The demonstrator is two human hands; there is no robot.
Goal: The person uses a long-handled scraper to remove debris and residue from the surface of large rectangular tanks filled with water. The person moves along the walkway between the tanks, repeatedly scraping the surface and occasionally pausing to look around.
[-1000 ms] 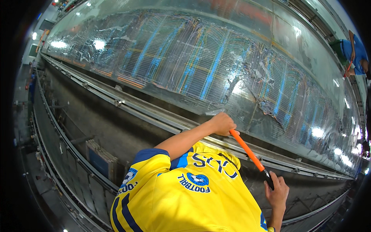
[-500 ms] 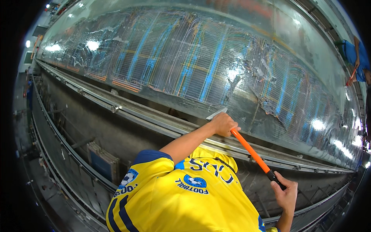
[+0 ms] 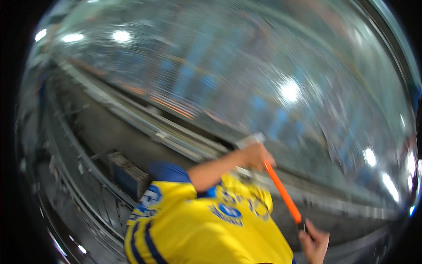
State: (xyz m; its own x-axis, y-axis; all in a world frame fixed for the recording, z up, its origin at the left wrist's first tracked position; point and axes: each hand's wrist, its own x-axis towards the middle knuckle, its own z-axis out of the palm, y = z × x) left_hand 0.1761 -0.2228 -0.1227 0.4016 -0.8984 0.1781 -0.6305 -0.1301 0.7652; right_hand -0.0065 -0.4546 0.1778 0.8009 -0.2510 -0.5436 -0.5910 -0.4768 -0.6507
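Note:
A long-handled scraper with an orange shaft (image 3: 283, 193) slants across the front of my yellow shirt. My left hand (image 3: 257, 156) is closed around its upper end, just below the pale flat blade (image 3: 250, 141). At the lower end, my right hand (image 3: 314, 242) is wrapped around the dark grip (image 3: 302, 225). The blade is near the front edge of a broad, glossy grey-green surface (image 3: 316, 145) with blue stripes and fine coloured lines. Motion blur hides whether blade and surface touch.
A metal rail (image 3: 171, 140) runs along the surface's front edge. Below it lies a dark trough (image 3: 118, 119), with a framed panel stack (image 3: 127, 174) at left and a curved railing (image 3: 83, 160) beyond. Something blue (image 3: 417, 97) shows at the far right rim.
The view has shifted and blurred, so the surface and rail appear further right and lower. Both hands keep hold of the scraper. The person at far right has mostly left the picture.

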